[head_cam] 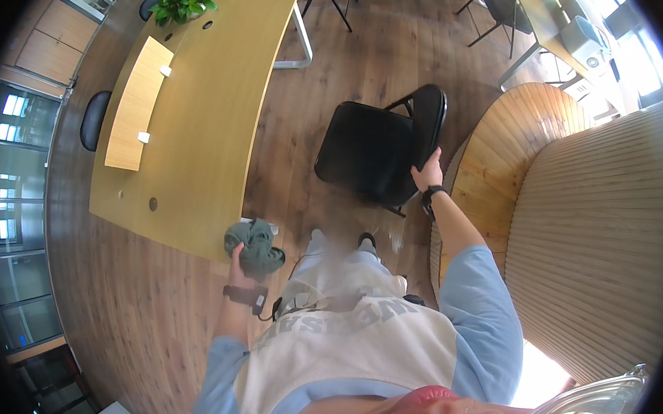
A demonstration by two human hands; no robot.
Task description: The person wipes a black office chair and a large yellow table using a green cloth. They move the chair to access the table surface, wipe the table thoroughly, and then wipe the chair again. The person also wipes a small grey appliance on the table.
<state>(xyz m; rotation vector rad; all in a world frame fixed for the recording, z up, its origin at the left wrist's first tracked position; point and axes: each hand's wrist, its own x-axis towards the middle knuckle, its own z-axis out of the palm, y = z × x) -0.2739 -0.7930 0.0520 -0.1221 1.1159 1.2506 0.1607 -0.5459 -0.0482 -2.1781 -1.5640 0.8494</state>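
A crumpled grey-green cloth point(255, 248) is bunched in my left hand point(241, 266), close to the near corner of a long light-wood table point(206, 141). My right hand point(430, 170) grips the backrest edge of a black padded folding chair point(365, 150), its thumb on the near side. The chair stands on the wood floor between the table and a curved wooden bench, its seat facing up. Most of the chair's legs are hidden beneath the seat. Both my wrists wear dark bands.
To the right curves the wooden bench point(486, 156) against a ribbed wall point(592, 217). On the table stand a low wooden panel point(139, 105) and a green potted plant point(187, 2). More black folding chairs point(502, 7) are by a farther table. Glass partitions line the left.
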